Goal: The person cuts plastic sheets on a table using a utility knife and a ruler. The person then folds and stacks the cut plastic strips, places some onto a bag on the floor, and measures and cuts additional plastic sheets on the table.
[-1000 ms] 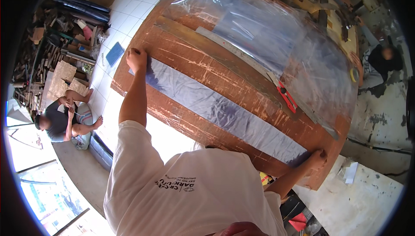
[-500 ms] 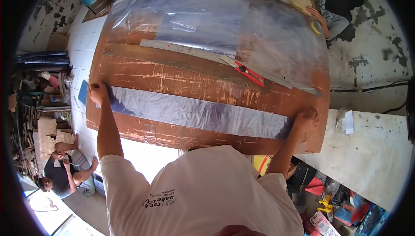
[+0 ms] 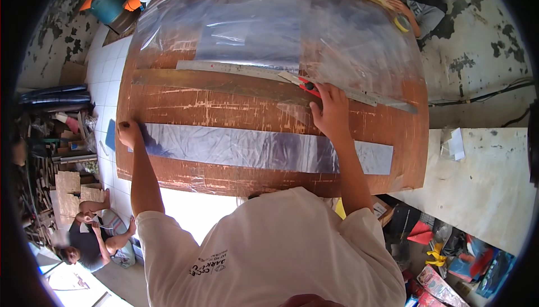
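A long, narrow strip of shiny, clear bluish plastic film (image 3: 224,145) lies flat across the near part of the brown wooden board. At the strip's left end, by the board's edge, my left hand (image 3: 129,134) is closed with its fingers curled down; they pinch or press something I cannot make out. My right hand (image 3: 333,111) reaches past the strip to a red utility knife (image 3: 307,86). Its thumb is spread from the fingers, and the hand covers the near end of the knife's handle. The knife rests across a long metal ruler (image 3: 224,67).
A flat brown strip (image 3: 208,81) lies along the ruler. Large clear plastic sheets (image 3: 252,32) cover the board's (image 3: 224,105) far half. One person (image 3: 92,234) sits at lower left; others are at the far corners. A pale tabletop (image 3: 471,178) adjoins on the right.
My right hand has left the strip's right end and moved up and left to the utility knife. That end of the strip is now uncovered. My left hand stays at the left end.
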The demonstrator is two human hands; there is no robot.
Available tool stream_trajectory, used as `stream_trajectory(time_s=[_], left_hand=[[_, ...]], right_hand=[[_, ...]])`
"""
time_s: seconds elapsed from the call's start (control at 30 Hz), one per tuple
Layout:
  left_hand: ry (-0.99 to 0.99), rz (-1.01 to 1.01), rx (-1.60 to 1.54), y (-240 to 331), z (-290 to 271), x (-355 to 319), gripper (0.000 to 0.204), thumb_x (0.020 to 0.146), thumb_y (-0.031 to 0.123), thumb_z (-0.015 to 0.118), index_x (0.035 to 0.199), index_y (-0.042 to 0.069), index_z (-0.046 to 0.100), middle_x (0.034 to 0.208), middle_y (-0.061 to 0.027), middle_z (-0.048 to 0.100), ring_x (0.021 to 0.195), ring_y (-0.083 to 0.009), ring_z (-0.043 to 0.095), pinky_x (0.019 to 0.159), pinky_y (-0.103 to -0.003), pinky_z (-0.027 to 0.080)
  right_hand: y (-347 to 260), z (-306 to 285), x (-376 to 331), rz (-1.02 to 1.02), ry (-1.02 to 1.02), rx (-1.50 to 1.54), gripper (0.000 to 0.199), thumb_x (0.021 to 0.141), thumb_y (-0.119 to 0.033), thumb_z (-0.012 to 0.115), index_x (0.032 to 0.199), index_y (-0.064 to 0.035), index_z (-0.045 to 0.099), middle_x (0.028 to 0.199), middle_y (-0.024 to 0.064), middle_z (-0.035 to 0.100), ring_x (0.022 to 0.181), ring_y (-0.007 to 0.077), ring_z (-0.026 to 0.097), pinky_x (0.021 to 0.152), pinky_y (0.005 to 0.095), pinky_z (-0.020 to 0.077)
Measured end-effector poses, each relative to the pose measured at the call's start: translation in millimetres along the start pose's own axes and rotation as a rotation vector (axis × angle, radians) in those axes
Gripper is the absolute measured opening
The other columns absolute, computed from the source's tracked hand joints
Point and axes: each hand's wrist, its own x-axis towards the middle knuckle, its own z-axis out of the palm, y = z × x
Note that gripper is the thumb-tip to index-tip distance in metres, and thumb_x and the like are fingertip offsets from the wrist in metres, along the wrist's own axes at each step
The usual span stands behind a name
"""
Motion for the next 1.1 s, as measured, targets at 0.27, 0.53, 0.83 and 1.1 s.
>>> stream_trajectory(time_s=[0.27, 0.53, 0.83, 1.1], left_hand=[[0.007, -0.004, 0.006, 1.4, -3.0, -0.1, 0.024, 0.081, 0.028, 0.061, 0.078, 0.005, 0.067, 0.081, -0.0162, 0.068, 0.076, -0.0381, 0.065, 0.069, -0.05, 0.052], [0.013, -0.019, -0.011, 0.5, -1.3, -0.7, 0.022, 0.081, 0.026, 0.061, 0.078, 0.005, 0.066, 0.081, -0.0163, 0.068, 0.076, -0.0377, 0.065, 0.069, -0.048, 0.051], [0.012, -0.014, -0.002, -2.3, 3.7, 0.8, 0.023, 0.081, 0.027, 0.061, 0.078, 0.005, 0.067, 0.08, -0.0159, 0.069, 0.074, -0.0379, 0.066, 0.069, -0.049, 0.052], [-0.001, -0.01, 0.025, -8.5, 6.2, 0.6, 0.025, 0.083, 0.029, 0.059, 0.078, 0.005, 0.067, 0.081, -0.0158, 0.069, 0.075, -0.0382, 0.066, 0.068, -0.05, 0.051]], right_hand=[[12.3, 24.0, 8.7, 0.048, -0.075, -0.094, 0.048, 0.074, -0.019, 0.076, 0.119, -0.0117, 0.061, 0.106, 0.0069, 0.055, 0.101, 0.0293, 0.053, 0.085, 0.0447, 0.0415], [15.7, 14.0, 6.6, -0.023, -0.082, -0.13, 0.036, 0.077, -0.017, 0.074, 0.112, -0.0137, 0.064, 0.099, 0.0045, 0.058, 0.094, 0.027, 0.056, 0.08, 0.0426, 0.0416], [46.9, -43.9, -47.1, 0.103, 0.025, -0.164, 0.038, 0.082, -0.017, 0.069, 0.119, -0.0128, 0.062, 0.106, 0.0107, 0.06, 0.101, 0.0329, 0.057, 0.085, 0.0479, 0.0439], [160.8, -98.1, -111.4, 0.608, 0.166, -0.326, 0.035, 0.087, -0.018, 0.065, 0.121, -0.0127, 0.061, 0.111, 0.0163, 0.059, 0.107, 0.0385, 0.056, 0.084, 0.0491, 0.0466]])
